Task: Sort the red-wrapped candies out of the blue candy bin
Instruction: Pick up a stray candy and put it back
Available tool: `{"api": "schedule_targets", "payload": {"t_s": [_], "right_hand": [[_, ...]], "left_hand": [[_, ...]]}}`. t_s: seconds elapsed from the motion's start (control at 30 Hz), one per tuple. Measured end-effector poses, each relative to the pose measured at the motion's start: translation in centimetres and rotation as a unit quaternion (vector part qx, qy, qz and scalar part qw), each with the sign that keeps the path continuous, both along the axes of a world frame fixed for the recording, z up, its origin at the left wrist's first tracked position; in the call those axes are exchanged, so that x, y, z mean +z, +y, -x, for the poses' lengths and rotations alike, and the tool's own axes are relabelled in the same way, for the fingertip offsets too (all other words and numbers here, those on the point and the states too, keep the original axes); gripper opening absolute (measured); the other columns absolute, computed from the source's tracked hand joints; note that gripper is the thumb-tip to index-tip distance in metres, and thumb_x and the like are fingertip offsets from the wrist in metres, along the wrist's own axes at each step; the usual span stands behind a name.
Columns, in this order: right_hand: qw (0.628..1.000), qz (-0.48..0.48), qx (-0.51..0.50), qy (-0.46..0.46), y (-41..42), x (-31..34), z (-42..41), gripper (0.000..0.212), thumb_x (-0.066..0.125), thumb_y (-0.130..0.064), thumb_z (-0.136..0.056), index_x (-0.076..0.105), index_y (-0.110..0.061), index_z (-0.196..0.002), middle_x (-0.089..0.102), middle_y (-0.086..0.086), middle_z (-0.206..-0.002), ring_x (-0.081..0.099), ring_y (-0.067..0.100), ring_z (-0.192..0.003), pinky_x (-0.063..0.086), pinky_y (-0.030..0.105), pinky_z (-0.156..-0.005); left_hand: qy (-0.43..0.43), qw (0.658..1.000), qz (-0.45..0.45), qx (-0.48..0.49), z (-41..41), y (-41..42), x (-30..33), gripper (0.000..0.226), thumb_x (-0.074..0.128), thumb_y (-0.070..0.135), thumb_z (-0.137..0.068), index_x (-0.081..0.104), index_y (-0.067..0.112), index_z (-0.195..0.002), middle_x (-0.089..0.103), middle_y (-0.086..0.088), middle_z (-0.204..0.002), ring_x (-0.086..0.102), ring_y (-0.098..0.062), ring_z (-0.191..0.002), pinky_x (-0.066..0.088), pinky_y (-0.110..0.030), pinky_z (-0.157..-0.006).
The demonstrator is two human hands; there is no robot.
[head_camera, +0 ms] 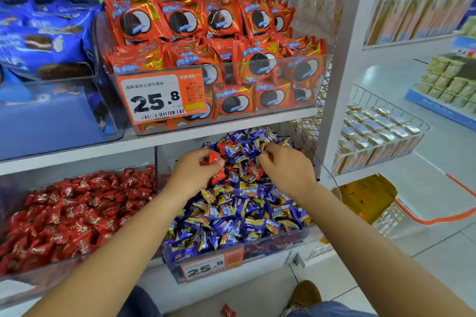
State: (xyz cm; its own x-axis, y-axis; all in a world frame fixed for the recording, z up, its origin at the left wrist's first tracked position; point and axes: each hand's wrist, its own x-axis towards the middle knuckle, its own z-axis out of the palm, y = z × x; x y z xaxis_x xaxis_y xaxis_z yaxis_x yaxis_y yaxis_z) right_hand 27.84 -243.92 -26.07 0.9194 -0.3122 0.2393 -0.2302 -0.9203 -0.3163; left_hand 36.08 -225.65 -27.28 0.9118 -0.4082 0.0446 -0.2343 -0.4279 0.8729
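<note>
Left hand (pixel 192 174) pinching red-wrapped candies (pixel 213 158), right hand (pixel 286 170) fingers curled into blue candy bin (pixel 239 252), red candy bin (pixel 69 216) lower left.

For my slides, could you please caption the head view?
Left hand holds red candies while right hand digs in the blue candy bin.

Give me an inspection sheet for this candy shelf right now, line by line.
Surface: white shelf, clear bins on two tiers.
Job's things: blue candy bin heaped with blue candies; red-wrapped candies mixed in near the hands; red candy bin beside it.
Clutter: one red candy on the floor.
Grippers: left hand pinches a red candy; right hand digs into the pile, its grasp hidden.
Cables: nothing seen.
Surroundings: red cookie packs above, price tag, wire basket.
</note>
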Motion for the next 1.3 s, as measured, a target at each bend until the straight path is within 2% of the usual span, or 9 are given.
{"api": "schedule_targets", "payload": {"t_s": [0.13,0.27,0.4,0.57,0.73,0.9,1.1,1.2,1.3], "right_hand": [[0.998,0.045,-0.022,0.025,0.5,-0.4,-0.2,0.044,0.041,-0.056,-0.094,0.057,-0.015,-0.098,0.049,0.002,-0.078,0.049,0.02,-0.062,0.034,0.026,-0.049],[0.99,0.101,-0.025,0.094,1.5,-0.4,-0.9,0.055,0.047,-0.061,-0.089,0.054,-0.012,-0.112,0.056,0.008,-0.105,0.056,0.024,-0.078,0.043,0.03,-0.057],[0.989,0.094,-0.006,0.112,2.0,-1.3,-0.8,0.027,0.052,-0.042,-0.093,0.051,-0.015,-0.09,0.049,0.002,-0.079,0.049,0.023,-0.065,0.038,0.028,-0.052],[0.996,0.016,0.026,0.085,1.3,-1.3,0.0,0.04,0.046,-0.036,-0.095,0.04,-0.016,-0.061,0.042,0.001,-0.06,0.043,0.018,-0.051,0.033,0.026,-0.045],[0.99,0.035,0.09,0.103,1.2,-0.8,0.4,0.03,0.037,-0.026,-0.101,0.06,-0.007,-0.106,0.053,0.004,-0.066,0.05,0.023,-0.061,0.034,0.03,-0.05],[0.981,0.124,0.08,0.125,1.1,-1.2,1.0,0.038,0.033,-0.022,-0.101,0.047,-0.014,-0.135,0.06,0.007,-0.082,0.056,0.026,-0.07,0.034,0.028,-0.046],[0.943,0.253,0.115,0.181,1.8,-2.0,2.1,0.079,0.038,-0.004,-0.093,-0.008,-0.032,-0.151,0.035,0.018,-0.146,0.058,0.026,-0.065,0.027,0.029,-0.039],[0.936,0.255,0.159,0.183,2.1,-2.5,2.5,0.099,0.04,0.006,-0.087,-0.027,-0.039,-0.143,0.026,0.019,-0.149,0.035,0.018,-0.046,0.026,0.03,-0.037],[0.934,0.254,0.186,0.17,1.7,-2.8,2.7,0.105,0.043,0.012,-0.082,-0.021,-0.044,-0.144,0.028,0.016,-0.146,0.034,0.018,-0.05,0.025,0.029,-0.037]], "left_hand": [[-0.015,0.998,-0.058,0.034,-0.3,1.7,1.2,0.027,0.055,0.034,-0.096,0.061,0.012,-0.109,0.063,-0.016,-0.083,0.056,-0.02,-0.059,0.047,-0.039,-0.059],[-0.046,0.975,-0.215,0.01,-0.8,2.1,0.8,0.04,0.041,0.04,-0.1,0.053,0.007,-0.121,0.058,-0.003,-0.087,0.048,-0.011,-0.064,0.036,-0.027,-0.056],[-0.055,0.971,-0.231,0.013,-0.9,2.4,0.9,0.041,0.043,0.045,-0.098,0.058,0.008,-0.107,0.057,-0.001,-0.069,0.056,-0.014,-0.056,0.041,-0.029,-0.055],[-0.169,0.926,-0.337,-0.014,-1.5,3.0,1.5,0.027,0.052,0.028,-0.096,0.056,0.014,-0.118,0.063,-0.011,-0.104,0.06,-0.025,-0.079,0.045,-0.029,-0.073],[-0.106,0.894,-0.419,-0.116,-2.7,2.7,1.3,0.014,0.051,0.01,-0.092,0.06,0.016,-0.1,0.053,-0.012,-0.115,0.053,-0.024,-0.09,0.044,-0.03,-0.08],[-0.033,0.856,-0.474,-0.202,-1.9,1.8,0.8,0.059,0.031,0.0,-0.093,0.031,0.021,-0.149,0.033,-0.007,-0.153,0.046,-0.026,-0.126,0.042,-0.025,-0.087],[-0.086,0.872,-0.451,-0.167,-1.5,1.9,-0.6,0.049,0.044,0.01,-0.095,0.039,0.02,-0.143,0.051,-0.014,-0.137,0.052,-0.03,-0.117,0.044,-0.03,-0.083],[-0.109,0.895,-0.409,-0.143,-1.5,2.3,-0.5,0.039,0.047,0.017,-0.097,0.048,0.021,-0.136,0.056,-0.01,-0.131,0.054,-0.027,-0.11,0.043,-0.03,-0.082],[-0.131,0.919,-0.353,-0.117,-1.2,2.4,-0.2,0.025,0.047,0.024,-0.1,0.057,0.022,-0.123,0.064,-0.006,-0.113,0.053,-0.019,-0.081,0.04,-0.029,-0.071]]}}
